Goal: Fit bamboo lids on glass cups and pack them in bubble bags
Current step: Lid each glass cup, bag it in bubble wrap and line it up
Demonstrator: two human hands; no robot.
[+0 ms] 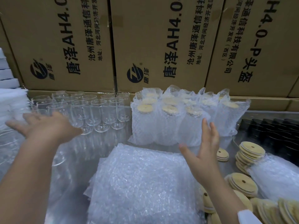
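Cardboard boxes (161, 46) at 12 o'clock read "唐泽AH4.0" and "沧州唐泽通信科技有限公司". Bare glass cups (97, 110) stand at 10 o'clock, long axis vertical, mouths up. Bagged cups (169, 120) at 1 o'clock stand upright, lids facing up. Bamboo lids (250, 152) lie flat in stacks at 4 o'clock. Bubble bags (142, 183) lie stacked at 6 o'clock. My left hand (47, 126) and right hand (205, 152) are well apart, fingers spread, gripping nothing.

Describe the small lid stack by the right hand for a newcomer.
Start at the block of bubble-wrapped cups standing against the cardboard boxes. Just in front of its right end, beside the right hand, sits a low stack of bamboo lids. It is only a few lids high and stands alone, unlike the taller leaning stack to its right.
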